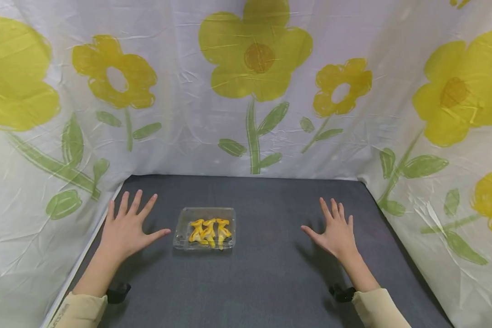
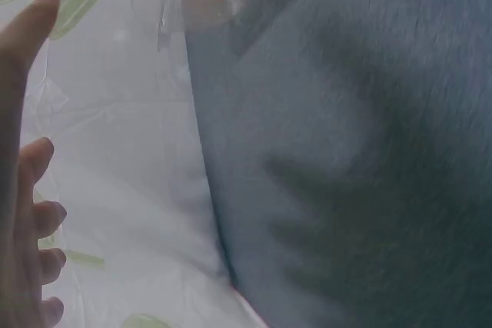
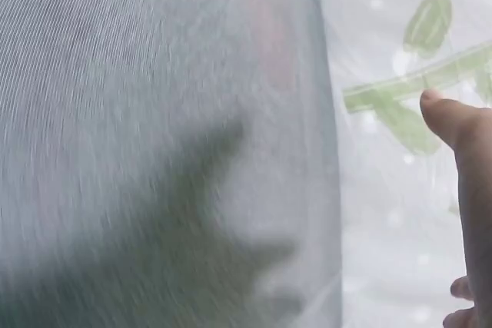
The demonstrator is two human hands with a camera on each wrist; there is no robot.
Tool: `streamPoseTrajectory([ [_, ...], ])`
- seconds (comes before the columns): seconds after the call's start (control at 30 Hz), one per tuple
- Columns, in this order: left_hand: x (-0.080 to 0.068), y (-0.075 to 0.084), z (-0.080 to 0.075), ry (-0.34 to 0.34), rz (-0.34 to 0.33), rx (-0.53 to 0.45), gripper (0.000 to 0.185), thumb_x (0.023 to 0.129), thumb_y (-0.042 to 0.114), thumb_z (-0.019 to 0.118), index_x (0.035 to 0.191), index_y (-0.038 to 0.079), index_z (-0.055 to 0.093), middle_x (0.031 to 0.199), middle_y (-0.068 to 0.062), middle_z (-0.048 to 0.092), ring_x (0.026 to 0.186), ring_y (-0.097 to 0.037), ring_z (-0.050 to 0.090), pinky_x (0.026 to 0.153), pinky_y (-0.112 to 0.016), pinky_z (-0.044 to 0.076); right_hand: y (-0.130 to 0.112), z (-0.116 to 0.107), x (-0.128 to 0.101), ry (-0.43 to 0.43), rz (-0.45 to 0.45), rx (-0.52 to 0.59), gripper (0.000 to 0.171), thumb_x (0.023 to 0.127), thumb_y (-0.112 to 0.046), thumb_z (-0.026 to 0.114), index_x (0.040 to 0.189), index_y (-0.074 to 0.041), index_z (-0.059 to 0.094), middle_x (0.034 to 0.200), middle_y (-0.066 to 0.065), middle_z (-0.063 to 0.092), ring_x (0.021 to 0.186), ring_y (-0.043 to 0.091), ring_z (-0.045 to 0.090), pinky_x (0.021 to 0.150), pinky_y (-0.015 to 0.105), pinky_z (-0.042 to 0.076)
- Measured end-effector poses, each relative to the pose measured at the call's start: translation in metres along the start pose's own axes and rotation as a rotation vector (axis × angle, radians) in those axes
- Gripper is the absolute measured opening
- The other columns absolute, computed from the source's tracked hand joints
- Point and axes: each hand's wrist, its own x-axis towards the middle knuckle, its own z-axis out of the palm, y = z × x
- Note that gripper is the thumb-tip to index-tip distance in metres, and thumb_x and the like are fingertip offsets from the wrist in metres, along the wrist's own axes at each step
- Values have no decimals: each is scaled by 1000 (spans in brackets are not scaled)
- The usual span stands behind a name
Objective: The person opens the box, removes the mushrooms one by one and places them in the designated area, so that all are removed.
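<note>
Status: nothing has been handled yet. The clear tray holding three yellow pieces sits on the dark worktop, untouched. The left hand, fingers spread and empty, hovers just beside the tray at its 9 o'clock. The right hand, equally spread and empty, is well apart at 3 o'clock. The flowered cloth encloses the worktop at 9, 12 and 3 o'clock; open surface lies toward 6 o'clock.

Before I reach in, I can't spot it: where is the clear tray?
In the head view the clear tray sits on the dark table, left of centre, nearer the left hand.
</note>
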Motion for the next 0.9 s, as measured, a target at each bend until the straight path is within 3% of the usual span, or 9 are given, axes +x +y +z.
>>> streamPoseTrajectory([
  [0.13,-5,4,8,-12,-30,-93,112,88,85,57,173,23,17,173,-27,19,157,-57,8,122,-74,0,-5,15,-2,19,32,104,108,92,-65,72,171,-10,22,170,32,21,154,58,23,112,79,28],
  [0.3,-9,12,16,8,-72,-243,107,93,76,63,173,24,16,172,-27,22,155,-59,14,121,-74,5,-18,31,-5,50,73,240,104,94,-59,74,171,-11,23,171,29,23,143,60,41,100,75,44],
  [0.37,-11,16,19,25,-85,-293,104,94,71,66,172,22,19,171,-28,24,154,-60,18,119,-76,12,-25,38,-4,72,76,285,102,94,-56,75,170,-11,25,171,27,24,139,60,46,100,75,45],
  [0.53,-14,25,31,73,-109,-393,97,97,61,70,171,18,25,168,-29,31,147,-61,33,110,-80,26,-47,56,-3,124,63,388,99,93,-51,79,168,-9,31,169,27,30,145,55,43,107,74,40],
  [0.9,-17,49,63,94,-164,-594,87,102,51,68,170,17,27,168,-23,34,141,-58,38,109,-77,27,-105,96,-2,131,20,572,88,94,-45,78,163,-7,41,165,23,41,151,45,40,117,66,35],
])
